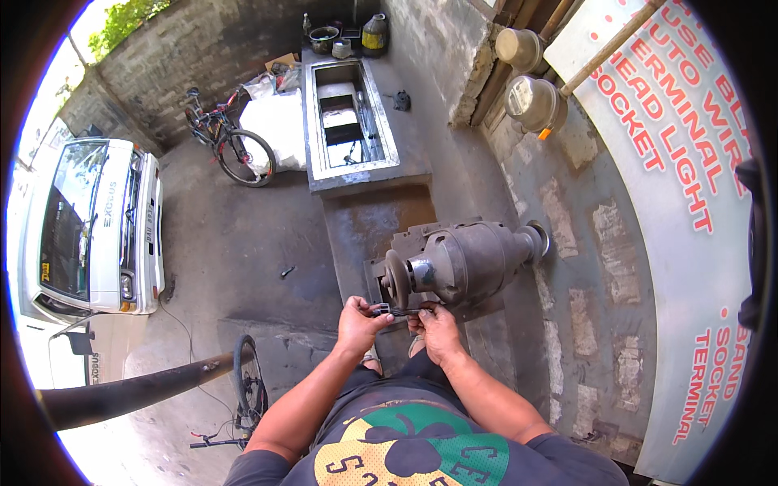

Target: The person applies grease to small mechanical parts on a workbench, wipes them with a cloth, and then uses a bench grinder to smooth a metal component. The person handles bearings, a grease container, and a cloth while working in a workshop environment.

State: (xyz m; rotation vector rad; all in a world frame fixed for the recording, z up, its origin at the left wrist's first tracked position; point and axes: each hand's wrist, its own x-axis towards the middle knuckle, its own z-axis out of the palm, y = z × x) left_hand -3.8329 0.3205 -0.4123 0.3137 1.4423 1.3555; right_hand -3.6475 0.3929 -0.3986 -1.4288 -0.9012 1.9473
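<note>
Just beyond the fingers (434,321) sits a bulky grey machine (474,261).

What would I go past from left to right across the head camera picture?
White vehicle → far bike → left hand → small dark part → right hand → lower round case → big sign.

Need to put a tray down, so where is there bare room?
Best is the concrete floor between the white vehicle and the grey machine, nearer than the upright bicycle; one small dark object lies there. Crowded: around the left hand and right hand, close by the machine, and beyond the metal frame, where pots stand.
</note>
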